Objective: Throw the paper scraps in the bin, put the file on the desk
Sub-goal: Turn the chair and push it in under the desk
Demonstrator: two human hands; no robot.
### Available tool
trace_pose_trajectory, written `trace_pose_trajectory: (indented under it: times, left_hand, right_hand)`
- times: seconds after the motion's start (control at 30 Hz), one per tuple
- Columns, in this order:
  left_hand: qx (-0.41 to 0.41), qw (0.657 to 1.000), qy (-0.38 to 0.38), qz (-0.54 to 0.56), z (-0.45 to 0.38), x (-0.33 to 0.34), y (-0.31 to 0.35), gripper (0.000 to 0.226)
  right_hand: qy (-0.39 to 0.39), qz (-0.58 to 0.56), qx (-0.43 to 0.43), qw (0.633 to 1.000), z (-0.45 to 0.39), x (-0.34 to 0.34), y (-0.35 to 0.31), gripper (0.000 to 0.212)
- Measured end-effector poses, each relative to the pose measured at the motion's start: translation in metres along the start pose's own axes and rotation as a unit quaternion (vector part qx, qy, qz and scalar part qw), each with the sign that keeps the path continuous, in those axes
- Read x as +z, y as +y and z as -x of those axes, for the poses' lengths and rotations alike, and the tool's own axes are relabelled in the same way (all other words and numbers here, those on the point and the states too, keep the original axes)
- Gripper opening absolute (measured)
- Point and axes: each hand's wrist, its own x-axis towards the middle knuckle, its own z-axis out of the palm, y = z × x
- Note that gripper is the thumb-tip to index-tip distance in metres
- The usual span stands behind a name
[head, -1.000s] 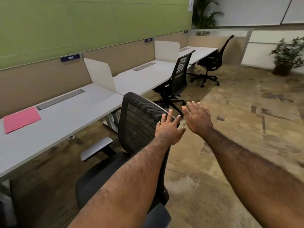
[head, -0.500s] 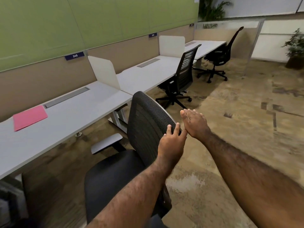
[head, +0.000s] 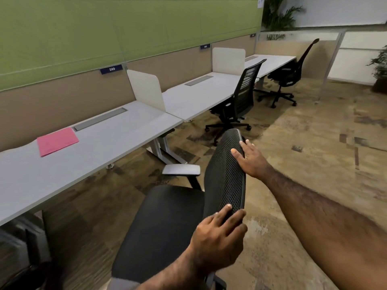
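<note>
A pink file (head: 57, 141) lies flat on the white desk (head: 109, 147) at the left, near a grey cable slot. In front of me stands a black mesh office chair (head: 225, 181). My right hand (head: 250, 159) grips the upper edge of its backrest, thumb on the front. My left hand (head: 217, 239) holds the backrest's lower edge, fingers curled over the mesh. No paper scraps and no bin are in view.
White dividers (head: 146, 88) split the long desk row under a green wall panel. Two more black chairs (head: 236, 101) (head: 291, 74) stand further along. A potted plant (head: 380, 70) is at the far right. Patterned brown carpet (head: 314, 153) spreads to the right.
Both hands, open in the air a second ago, have closed onto the chair's backrest. The chair has turned so its backrest faces edge-on, and my view has shifted right and closer.
</note>
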Motion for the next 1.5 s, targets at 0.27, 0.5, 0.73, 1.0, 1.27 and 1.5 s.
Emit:
trace_pose_trajectory:
  times: [0.27, 0.5, 0.73, 1.0, 1.27, 1.5]
  left_hand:
    - [-0.017, 0.998, 0.046, 0.039, 0.093, -0.072, -0.002, 0.039]
    - [-0.122, 0.992, 0.028, 0.013, 0.159, -0.136, -0.027, 0.048]
    - [-0.202, 0.979, 0.034, 0.0, 0.197, -0.17, -0.061, 0.046]
    - [-0.296, 0.947, 0.125, 0.011, 0.228, -0.184, -0.086, 0.046]
    - [-0.481, 0.857, 0.184, -0.028, 0.228, -0.194, -0.122, 0.041]
    - [-0.614, 0.77, 0.11, -0.135, 0.207, -0.203, -0.142, 0.034]
  right_hand:
    - [0.041, -0.013, 0.061, 0.997, 0.037, 0.009, -0.018, 0.085]
    - [0.119, -0.048, 0.086, 0.988, 0.071, 0.015, -0.041, 0.072]
    - [0.131, -0.121, 0.099, 0.979, 0.09, 0.03, -0.063, 0.068]
    - [0.123, -0.137, 0.083, 0.979, 0.1, 0.058, -0.104, 0.058]
    - [0.089, -0.027, 0.041, 0.995, 0.09, 0.087, -0.146, 0.075]
    - [0.066, 0.0, -0.009, 0.998, 0.084, 0.103, -0.163, 0.071]
